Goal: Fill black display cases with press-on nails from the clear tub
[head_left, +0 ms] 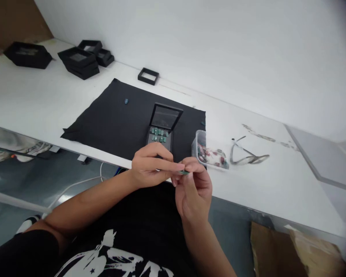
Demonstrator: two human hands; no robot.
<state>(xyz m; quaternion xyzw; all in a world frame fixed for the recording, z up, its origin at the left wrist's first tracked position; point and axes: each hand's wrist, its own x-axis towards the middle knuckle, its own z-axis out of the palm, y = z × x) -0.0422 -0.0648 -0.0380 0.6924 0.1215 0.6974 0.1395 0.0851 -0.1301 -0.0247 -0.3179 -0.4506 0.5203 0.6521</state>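
Note:
My left hand (150, 165) and my right hand (194, 188) meet at the table's near edge, fingertips pinched together on a small green stone (185, 172). Just beyond them lies an open black display case (160, 129) with several green stones (158, 134) set in its lower half and a clear-windowed lid raised behind. It rests on a black cloth (115, 119). A clear plastic tub (209, 152) of mixed red and green stones stands right of the case, close to my right hand.
A small blue stone (126, 101) lies alone on the cloth. Clear glasses (246, 156) lie right of the tub. Stacked black cases (80, 61), a dark tray (28, 54) and one empty frame (148, 75) sit at the back left. A glass sheet (325, 157) lies far right.

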